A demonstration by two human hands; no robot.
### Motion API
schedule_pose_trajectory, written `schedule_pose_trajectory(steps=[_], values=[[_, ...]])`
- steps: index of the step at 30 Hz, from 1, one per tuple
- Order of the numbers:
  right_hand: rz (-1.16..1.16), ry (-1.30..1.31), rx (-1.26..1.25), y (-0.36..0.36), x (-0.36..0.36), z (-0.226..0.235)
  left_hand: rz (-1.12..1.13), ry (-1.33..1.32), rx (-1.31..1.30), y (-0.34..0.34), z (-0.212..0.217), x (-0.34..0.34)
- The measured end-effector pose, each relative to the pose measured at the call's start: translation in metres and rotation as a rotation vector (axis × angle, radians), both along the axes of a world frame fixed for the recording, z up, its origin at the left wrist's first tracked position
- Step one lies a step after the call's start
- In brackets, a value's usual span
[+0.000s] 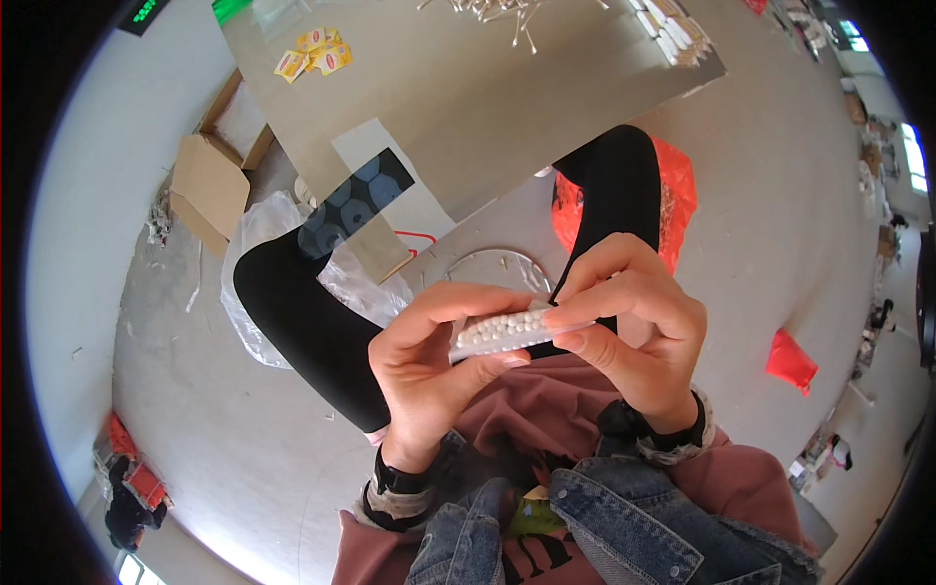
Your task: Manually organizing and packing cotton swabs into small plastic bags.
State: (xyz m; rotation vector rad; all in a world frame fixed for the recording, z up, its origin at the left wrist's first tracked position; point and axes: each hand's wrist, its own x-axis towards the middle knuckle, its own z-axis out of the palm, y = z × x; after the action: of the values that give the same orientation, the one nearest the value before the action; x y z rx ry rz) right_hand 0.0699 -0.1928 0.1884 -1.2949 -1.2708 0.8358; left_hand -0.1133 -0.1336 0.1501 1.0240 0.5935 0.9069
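Left hand (414,356), right hand (639,327) pinching filled cotton-swab packet (502,333), sealing unclear; loose swabs (497,9) beyond hands, unpacked.

One left hand (419,363), one right hand (673,341); between them one clear pack (505,331), with more than ten white tips (502,327). On the bench (468,97), at least four yellow packets (334,57) near the left edge; toward the right corner, several white bundles (675,34), too tightly stacked for exact counting; between these, more than ten swabs (497,8). Off the bench: one carton (210,190) beside its left edge, at least one clear bag (261,216), one red bag (676,195).
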Motion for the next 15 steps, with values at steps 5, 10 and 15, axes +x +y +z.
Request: schedule_pose_trajectory(steps=[5,10,15], values=[[-0.038,-0.012,0.023,0.001,-0.004,0.0,0.022,0.167,0.236,0.004,-0.006,0.003],[-0.047,0.024,-0.068,0.009,-0.008,-0.027,0.295,0.65,0.559,0.014,-0.008,0.007],[-0.098,0.358,-0.175,0.037,-0.011,-0.072,0.191,0.368,0.222,0.031,-0.043,0.012]])
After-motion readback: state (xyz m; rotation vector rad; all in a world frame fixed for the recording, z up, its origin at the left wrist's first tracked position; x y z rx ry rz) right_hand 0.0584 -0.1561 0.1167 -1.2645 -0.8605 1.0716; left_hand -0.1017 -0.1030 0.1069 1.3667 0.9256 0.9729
